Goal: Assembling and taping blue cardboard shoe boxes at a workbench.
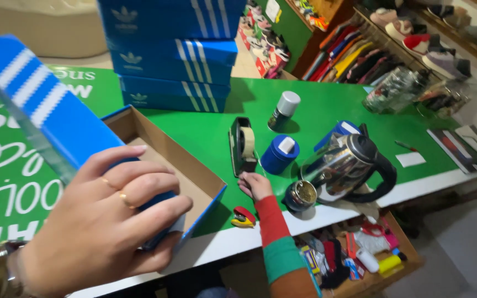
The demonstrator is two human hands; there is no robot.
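While gripped, glossy blue lid (40, 110).

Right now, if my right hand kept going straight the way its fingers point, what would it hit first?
Probably the tape dispenser. The right hand rests on the green table just below it, fingers pointing up toward its base; they may already touch, depth is unclear.

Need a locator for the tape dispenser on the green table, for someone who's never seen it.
Start at the green table, in front of the stack of blue shoeboxes. The tape dispenser stands between the open box and a blue round container. Alone there, it is dark green, holding a pale tape roll.
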